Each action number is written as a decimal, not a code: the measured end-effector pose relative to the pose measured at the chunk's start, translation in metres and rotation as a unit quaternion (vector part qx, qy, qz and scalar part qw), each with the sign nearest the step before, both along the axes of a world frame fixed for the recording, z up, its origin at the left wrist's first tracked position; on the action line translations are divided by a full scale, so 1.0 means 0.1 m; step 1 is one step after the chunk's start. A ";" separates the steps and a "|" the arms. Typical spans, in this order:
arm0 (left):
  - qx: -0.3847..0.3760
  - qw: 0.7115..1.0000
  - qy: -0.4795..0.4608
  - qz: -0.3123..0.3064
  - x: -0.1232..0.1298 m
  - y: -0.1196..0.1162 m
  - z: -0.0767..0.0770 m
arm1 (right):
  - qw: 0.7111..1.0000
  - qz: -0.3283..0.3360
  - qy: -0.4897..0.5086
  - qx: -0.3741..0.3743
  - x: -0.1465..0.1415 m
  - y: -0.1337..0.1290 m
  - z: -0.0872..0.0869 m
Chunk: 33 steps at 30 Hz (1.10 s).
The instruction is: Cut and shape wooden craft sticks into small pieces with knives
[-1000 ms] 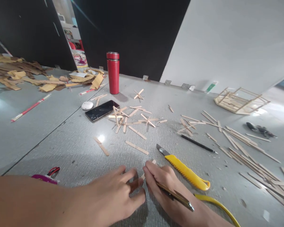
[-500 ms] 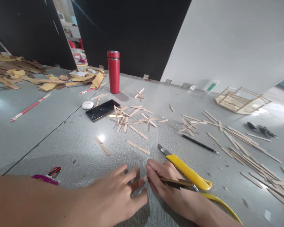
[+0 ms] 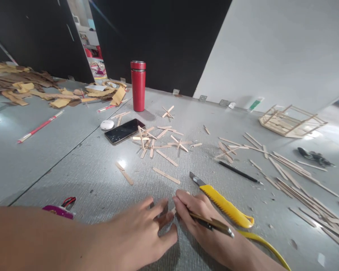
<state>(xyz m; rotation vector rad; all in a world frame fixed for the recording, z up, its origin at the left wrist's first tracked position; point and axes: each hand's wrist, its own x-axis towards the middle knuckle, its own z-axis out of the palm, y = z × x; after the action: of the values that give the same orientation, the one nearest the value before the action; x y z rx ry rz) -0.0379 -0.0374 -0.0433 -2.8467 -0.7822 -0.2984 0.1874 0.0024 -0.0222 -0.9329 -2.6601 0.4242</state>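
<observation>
My right hand [image 3: 197, 214] is closed around a dark and gold pen [image 3: 211, 223], whose rear end points to the lower right; its tip is hidden by the fingers. My left hand [image 3: 147, 231] lies low over the table, fingers spread and slightly bent, its fingertips close to the right hand. A small piece of wooden stick [image 3: 173, 210] shows between the two hands, mostly covered. Just right of the right hand lies a yellow utility knife [image 3: 226, 205] with its blade out. Two wooden sticks, one [image 3: 166, 175] ahead of the hands and one [image 3: 124, 173] farther left, lie flat.
A red bottle [image 3: 138, 86] stands behind a black phone [image 3: 124, 131] and a white case [image 3: 107, 125]. Crossed sticks [image 3: 179, 143] lie mid-table. At right are a black pen [image 3: 240, 172], many loose strips [image 3: 305, 195] and a stick frame [image 3: 292, 122]. Torn cardboard [image 3: 62, 96] lies back left.
The rear end of the pen in my right hand has swung slightly downward. My left hand has barely moved. The whole view has shifted a little.
</observation>
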 end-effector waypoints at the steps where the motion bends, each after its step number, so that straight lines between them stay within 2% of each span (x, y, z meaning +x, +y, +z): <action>1: -0.005 1.000 0.006 0.001 0.00 0.00 0.00 | 1.000 -0.003 0.007 -0.024 -0.02 0.00 0.02; 5: -0.021 1.000 0.021 -0.005 -0.03 0.00 0.05 | 0.994 -0.031 0.039 -0.098 -0.07 0.04 0.04; 8: -0.060 0.998 0.010 -0.030 -0.03 0.05 0.13 | 0.982 -0.079 0.068 -0.156 -0.09 0.07 0.02; 11: -0.163 0.982 -0.098 0.005 -0.01 0.13 0.25 | 0.964 -0.127 0.107 -0.209 -0.09 0.07 0.04; 13: -0.239 0.945 -0.210 0.069 0.01 0.19 0.32 | 0.956 -0.141 0.132 -0.222 -0.07 0.05 0.08; 15: -0.292 0.897 -0.302 0.140 0.02 0.23 0.37 | 0.954 -0.139 0.152 -0.219 -0.03 0.03 0.14; 17: -0.319 0.865 -0.339 0.189 0.02 0.25 0.38 | 0.957 -0.122 0.169 -0.203 0.01 0.03 0.22; 18: -0.321 0.865 -0.332 0.198 0.02 0.25 0.37 | 0.959 -0.116 0.176 -0.190 0.03 0.04 0.25; 20: -0.306 0.887 -0.292 0.185 0.03 0.26 0.31 | 0.964 -0.110 0.189 -0.153 0.07 0.07 0.33; 22: -0.287 0.910 -0.253 0.158 0.05 0.27 0.21 | 0.965 -0.126 0.198 -0.113 0.09 0.12 0.38; 24: -0.286 0.915 -0.242 0.148 0.09 0.29 0.11 | 0.963 -0.152 0.207 -0.087 0.11 0.17 0.42; 27: -0.301 0.908 -0.254 0.146 0.13 0.32 0.00 | 0.959 -0.170 0.209 -0.091 0.15 0.21 0.44; 29: -0.319 0.897 -0.270 0.147 0.13 0.32 0.00 | 0.954 -0.176 0.210 -0.118 0.18 0.22 0.44; 31: -0.344 0.879 -0.292 0.155 0.10 0.32 0.07 | 0.946 -0.187 0.225 -0.138 0.22 0.22 0.44; 33: -0.376 0.855 -0.316 0.166 0.08 0.29 0.19 | 0.945 -0.188 0.244 -0.112 0.26 0.19 0.46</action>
<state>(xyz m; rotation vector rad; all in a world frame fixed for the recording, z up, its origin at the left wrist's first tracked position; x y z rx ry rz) -0.0300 -0.0080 -0.0241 -3.1945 -1.8471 -1.1301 0.2133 0.0212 0.0242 -1.1890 -1.9649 0.7615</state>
